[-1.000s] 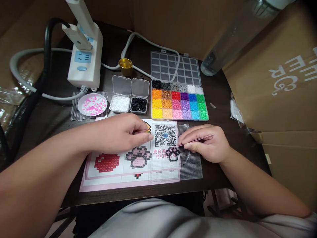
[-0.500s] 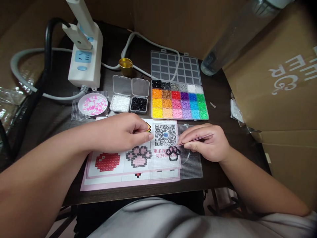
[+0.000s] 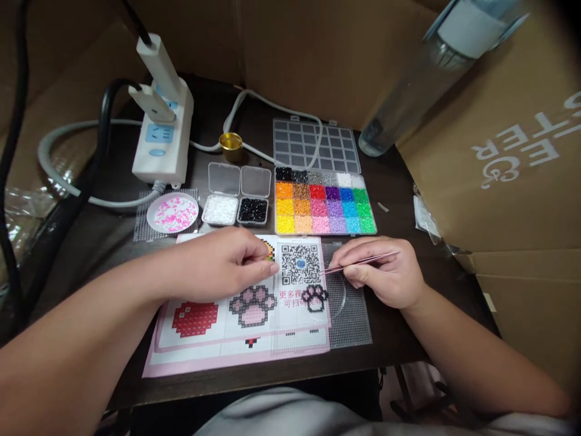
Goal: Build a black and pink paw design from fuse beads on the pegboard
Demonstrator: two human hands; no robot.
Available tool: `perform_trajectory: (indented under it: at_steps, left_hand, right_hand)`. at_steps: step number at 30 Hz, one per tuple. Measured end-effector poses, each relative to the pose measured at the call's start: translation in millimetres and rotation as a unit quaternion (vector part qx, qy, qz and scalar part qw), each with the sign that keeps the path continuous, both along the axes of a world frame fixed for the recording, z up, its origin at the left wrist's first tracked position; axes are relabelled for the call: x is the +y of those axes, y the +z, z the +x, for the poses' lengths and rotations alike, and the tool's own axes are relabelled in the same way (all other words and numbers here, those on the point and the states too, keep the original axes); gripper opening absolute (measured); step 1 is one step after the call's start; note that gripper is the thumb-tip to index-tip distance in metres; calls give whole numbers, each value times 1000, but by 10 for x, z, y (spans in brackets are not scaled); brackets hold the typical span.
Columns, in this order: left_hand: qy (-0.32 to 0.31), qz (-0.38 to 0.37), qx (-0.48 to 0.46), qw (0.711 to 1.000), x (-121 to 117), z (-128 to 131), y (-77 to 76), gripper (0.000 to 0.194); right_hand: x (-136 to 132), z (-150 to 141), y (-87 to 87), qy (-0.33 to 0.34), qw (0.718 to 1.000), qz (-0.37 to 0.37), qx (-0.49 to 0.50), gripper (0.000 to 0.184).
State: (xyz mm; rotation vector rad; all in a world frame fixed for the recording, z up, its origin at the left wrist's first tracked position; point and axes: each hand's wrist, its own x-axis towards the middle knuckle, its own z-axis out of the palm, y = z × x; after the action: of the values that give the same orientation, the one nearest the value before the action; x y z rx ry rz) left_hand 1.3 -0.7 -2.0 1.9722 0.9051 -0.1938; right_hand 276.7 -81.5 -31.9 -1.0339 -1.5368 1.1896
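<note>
My right hand (image 3: 385, 272) is closed round thin pink tweezers (image 3: 363, 261), whose tip points left just above a small black and pink bead paw (image 3: 315, 295) on a clear pegboard (image 3: 299, 327). My left hand (image 3: 222, 261) rests curled on the pattern sheet (image 3: 204, 327), fingertips pinched near its top edge beside the QR code (image 3: 299, 264); I cannot make out anything in them. The sheet shows a red shape and a paw pattern (image 3: 253, 304).
A sorted bead box (image 3: 323, 208) with its lid open lies behind the sheet. Left of it sit two small boxes of white (image 3: 220, 209) and black beads (image 3: 253, 210) and a dish of pink beads (image 3: 172, 212). A power strip (image 3: 161, 130), cables, a bottle (image 3: 408, 91) and cardboard boxes (image 3: 508, 157) surround the table.
My head tipped up, so everything sits lower in view. The tweezers' tip lifted slightly off the bead paw. My left hand kept its place.
</note>
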Motion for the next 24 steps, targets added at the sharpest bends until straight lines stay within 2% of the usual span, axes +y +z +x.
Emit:
perform_trajectory:
  at_steps: [2,4,7,9,24]
  left_hand:
    - [-3,2,-3,1000,-4,-12,-3,46]
    - [-4,5,-5,1000,-7,-22,-4,45]
    - [1,-1,-11,1000,-12,-31,3,46]
    - [1,-2,-13,1000,-16,-34,11,45]
    - [1,-1,-6,1000,-20,-35,8,45]
  right_hand:
    - [43,2,-34,-108,994,27,2,7]
    - [111,0,-66,-213,976,49,-15,7]
    - [207,-14,-90,-294,952,64,-57,8]
    - [239,-30,-94,-304,947,66,-74,10]
    - [245,-40,-117,-262,952,79,-139,9]
